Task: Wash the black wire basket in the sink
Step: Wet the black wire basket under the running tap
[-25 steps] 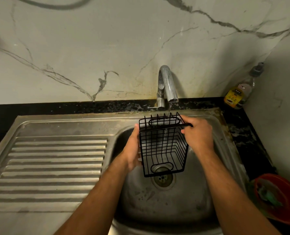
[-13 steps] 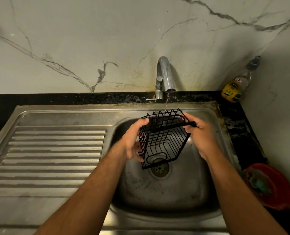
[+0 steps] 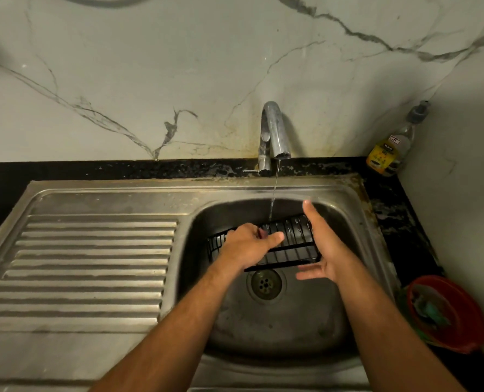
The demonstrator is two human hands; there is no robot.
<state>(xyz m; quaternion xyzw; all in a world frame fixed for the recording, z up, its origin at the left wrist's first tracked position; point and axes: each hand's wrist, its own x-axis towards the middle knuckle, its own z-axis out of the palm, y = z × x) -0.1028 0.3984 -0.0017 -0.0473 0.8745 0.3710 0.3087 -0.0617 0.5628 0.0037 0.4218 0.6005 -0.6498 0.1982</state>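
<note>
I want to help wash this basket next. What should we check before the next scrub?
1. Water running from the faucet: ok, a thin stream falls.
2. Stream reaching the black wire basket: ok, it lands on the wires.
3. Basket held: ok, left hand grips it; right hand rests open against its end.
4. Basket over the sink bowl: ok.
5. Drain uncovered: ok.
6. Soap on the basket: cannot tell; the dish soap bottle stands in the corner.
</note>
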